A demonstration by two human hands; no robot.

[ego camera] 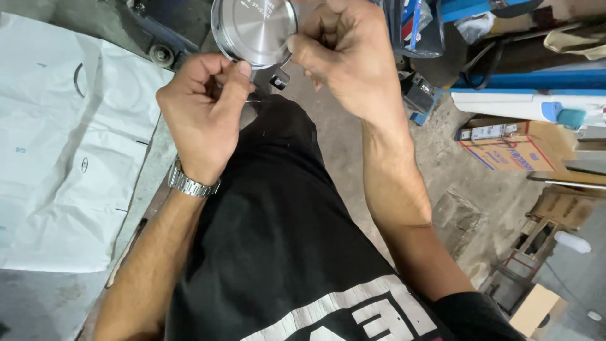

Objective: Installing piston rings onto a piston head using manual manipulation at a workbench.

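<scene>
Closest to me are my black shirt [278,252] and my two bare arms reaching out. My left hand [205,117], the one with the metal watch [189,183] on its wrist, has its fingers [235,82] pinched tight on the near left edge of the round metal piston [255,28]. A very thin wire ring [252,101] shows just under my thumb, but I cannot tell if I am holding it. My right hand [344,53] is curled almost shut, with its fingers [300,45] pressed on the right side of the piston. So the piston sits up between my hands, far from my body and above the floor. I think it is hard and a bit heavy for its size. Its flat top looks smooth and shiny, so it could slip. I think the best place to hold it is around its sides, like now, not on the slick top. The thin ring looks bendy and easy to hurt. On the left lies a white bag [63,145] on the bench [38,303]. Far to the right are cardboard boxes [517,148] on the dusty floor [454,183].
</scene>
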